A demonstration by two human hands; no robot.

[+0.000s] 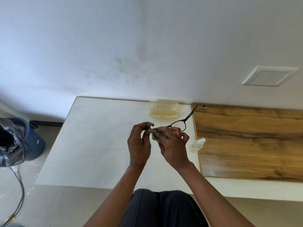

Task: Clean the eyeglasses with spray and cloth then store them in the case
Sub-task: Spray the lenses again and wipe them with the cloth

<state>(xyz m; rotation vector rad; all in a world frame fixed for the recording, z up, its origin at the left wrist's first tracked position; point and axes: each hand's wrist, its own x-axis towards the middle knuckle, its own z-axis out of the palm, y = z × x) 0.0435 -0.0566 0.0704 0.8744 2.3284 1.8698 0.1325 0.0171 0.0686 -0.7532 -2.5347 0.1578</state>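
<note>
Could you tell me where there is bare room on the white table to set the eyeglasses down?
Bare: the white table left of the left hand. Crowded: between the open case, the spray bottle and the wooden board.

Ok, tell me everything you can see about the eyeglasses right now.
The thin dark-framed eyeglasses are held up over the white table, arms unfolded. The left hand pinches one arm near its tip, and the right hand presses a grey cloth over one lens. The other lens is bare and looks clear, and its arm points away toward the wall.
</note>
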